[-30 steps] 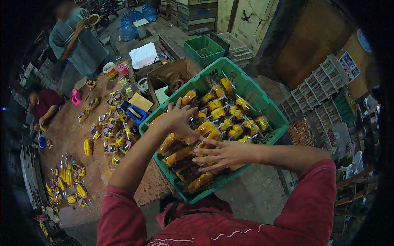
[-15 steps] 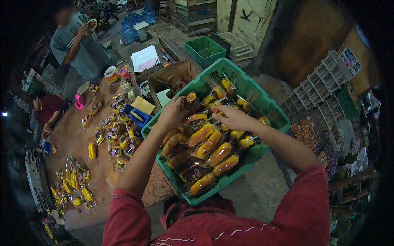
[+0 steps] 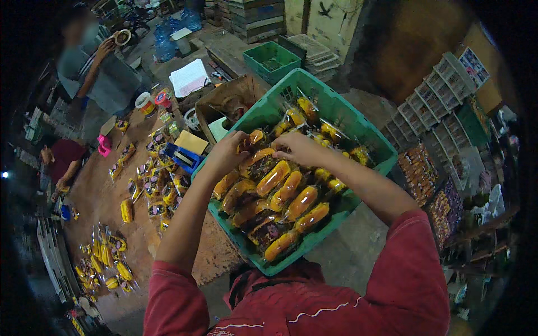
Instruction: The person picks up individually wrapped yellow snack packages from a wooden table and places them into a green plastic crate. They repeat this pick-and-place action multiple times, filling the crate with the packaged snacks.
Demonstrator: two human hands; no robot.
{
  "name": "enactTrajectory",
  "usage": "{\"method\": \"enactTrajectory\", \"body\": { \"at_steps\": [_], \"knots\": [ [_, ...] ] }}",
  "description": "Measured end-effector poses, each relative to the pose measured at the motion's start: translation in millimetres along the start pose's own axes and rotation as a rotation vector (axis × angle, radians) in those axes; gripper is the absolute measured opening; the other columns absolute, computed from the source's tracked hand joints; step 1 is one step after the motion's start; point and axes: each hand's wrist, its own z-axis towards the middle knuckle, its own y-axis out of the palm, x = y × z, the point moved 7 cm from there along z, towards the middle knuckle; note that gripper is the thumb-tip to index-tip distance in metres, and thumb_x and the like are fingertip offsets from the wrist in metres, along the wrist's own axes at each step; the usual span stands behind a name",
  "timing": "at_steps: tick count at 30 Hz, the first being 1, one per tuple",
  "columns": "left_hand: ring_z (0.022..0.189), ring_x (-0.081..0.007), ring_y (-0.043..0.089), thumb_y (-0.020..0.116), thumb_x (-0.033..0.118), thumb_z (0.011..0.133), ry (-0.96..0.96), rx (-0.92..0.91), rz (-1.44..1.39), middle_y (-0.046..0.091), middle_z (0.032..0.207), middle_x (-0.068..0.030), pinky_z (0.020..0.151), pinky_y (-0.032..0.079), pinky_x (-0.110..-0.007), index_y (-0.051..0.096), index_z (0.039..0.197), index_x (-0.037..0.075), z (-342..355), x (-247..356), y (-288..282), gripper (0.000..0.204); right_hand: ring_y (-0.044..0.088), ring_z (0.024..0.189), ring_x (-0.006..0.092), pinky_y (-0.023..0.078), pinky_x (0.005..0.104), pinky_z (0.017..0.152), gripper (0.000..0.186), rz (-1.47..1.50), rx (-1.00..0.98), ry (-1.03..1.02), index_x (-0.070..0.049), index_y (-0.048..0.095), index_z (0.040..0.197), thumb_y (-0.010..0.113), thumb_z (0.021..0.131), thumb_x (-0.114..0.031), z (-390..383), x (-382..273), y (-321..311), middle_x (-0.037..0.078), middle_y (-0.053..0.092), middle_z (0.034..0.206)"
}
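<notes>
A green plastic crate (image 3: 367, 196) in front of me holds several golden bread rolls in clear wrappers, lying in rows on top of one another. Near its left side, my left hand (image 3: 227, 154) has its fingers curled closed at the end of a wrapped bread roll (image 3: 259, 159). My right hand (image 3: 301, 149) reaches in from the right, fingertips pinched at the other end of that roll. Between the hands, just beyond it, lies a shorter wrapped roll (image 3: 256, 136). My fingers partly hide the wrapper edges.
Left of the crate, a wooden table (image 3: 106, 196) carries piles of wrapped breads (image 3: 103, 260), a blue tape dispenser (image 3: 184, 157) and papers (image 3: 189, 77). A cardboard box (image 3: 204, 109) and a smaller green crate (image 3: 272, 61) stand beyond. Another person (image 3: 101, 73) stands at the far left.
My right hand has moved left, closer to my left hand, and its fingers have drawn together at the roll. The whole view has shifted slightly.
</notes>
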Motion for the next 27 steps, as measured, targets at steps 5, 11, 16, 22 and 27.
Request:
{"method": "enactTrajectory", "body": {
  "at_steps": [5,11,16,22,27],
  "knots": [
    [0.132,-0.0367,0.059,0.076,0.022,0.098,0.239,0.275,0.097,0.063,0.141,-0.0201,0.113,0.046,-0.043,0.058,0.145,0.002,-30,29,-41,0.054,0.072,0.101,0.0342,0.056,0.0441,0.093,0.045,0.089,0.136,0.097,0.002,0.07,0.125,0.068,0.102,-0.037,-13,-35,-65,0.018,0.074,0.115],
    [0.105,-0.0178,0.066,0.074,0.019,0.101,-0.048,0.531,-0.507,0.07,0.119,-0.0089,0.095,0.05,-0.032,0.065,0.134,0.004,-171,-37,-77,0.038,0.068,0.1,0.0157,0.056,0.034,0.09,0.036,0.35,0.311,0.146,-0.002,0.068,0.131,0.068,0.104,-0.025,-30,-160,-104,0.008,0.072,0.112],
    [0.099,-0.0135,0.065,0.069,0.019,0.105,-0.376,0.594,-0.725,0.072,0.112,-0.0075,0.09,0.052,-0.03,0.068,0.126,0.0,-328,-154,-42,0.028,0.069,0.108,0.023,0.055,0.0371,0.095,0.045,0.711,0.115,0.062,-0.003,0.064,0.137,0.068,0.104,-0.033,-12,-287,33,0.012,0.072,0.117],
    [0.094,-0.0149,0.068,0.067,0.021,0.107,-0.655,0.451,-0.89,0.073,0.099,-0.0054,0.084,0.053,-0.029,0.07,0.122,0.001,-473,-258,-13,0.026,0.061,0.132,0.0354,0.048,0.0451,0.111,0.077,0.425,-0.404,0.077,0.0,0.041,0.159,0.064,0.104,-0.049,40,-395,260,0.023,0.061,0.144],
    [0.088,-0.0213,0.073,0.068,0.017,0.1,-0.559,0.27,-0.584,0.075,0.093,-0.0104,0.079,0.056,-0.036,0.071,0.113,0.001,-530,-304,-36,0.021,0.055,0.138,0.0393,0.044,0.0479,0.115,0.078,0.586,-0.529,0.19,-0.004,0.041,0.16,0.067,0.102,-0.049,90,-407,338,0.025,0.055,0.15]
  ]
}}
